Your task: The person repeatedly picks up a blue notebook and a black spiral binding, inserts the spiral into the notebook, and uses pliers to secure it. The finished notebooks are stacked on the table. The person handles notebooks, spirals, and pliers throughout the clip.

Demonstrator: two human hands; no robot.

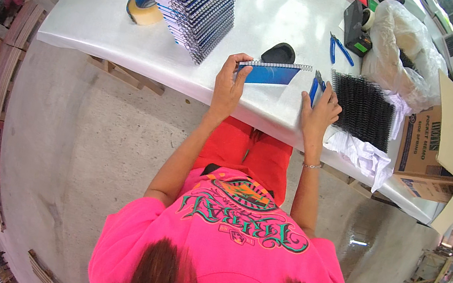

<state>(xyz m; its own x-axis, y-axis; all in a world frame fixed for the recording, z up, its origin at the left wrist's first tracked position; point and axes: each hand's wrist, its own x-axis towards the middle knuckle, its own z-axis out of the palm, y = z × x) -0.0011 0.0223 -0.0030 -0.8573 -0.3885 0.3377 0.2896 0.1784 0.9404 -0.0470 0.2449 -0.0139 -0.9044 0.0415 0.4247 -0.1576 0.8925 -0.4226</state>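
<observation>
My left hand (231, 85) is closed on the left end of a small blue spiral notebook (270, 76), tilted up near the table's front edge. A wire coil runs along its top edge and sticks out past the right corner. My right hand (320, 110) is just right of the notebook, thumb and fingers closed around a pair of blue-handled pliers (314, 91). The pliers' tips are close to the coil's right end; whether they touch it I cannot tell. Behind the notebook lies a black rounded object (279, 52).
A tall stack of spiral notebooks (198, 8) stands at the left beside tape rolls (144, 8). To the right are a pile of black coils (363, 110), a second pair of blue-handled pliers (341, 50), a black tape dispenser (355, 28), a clear plastic bag (403, 51) and an open carton (426, 145).
</observation>
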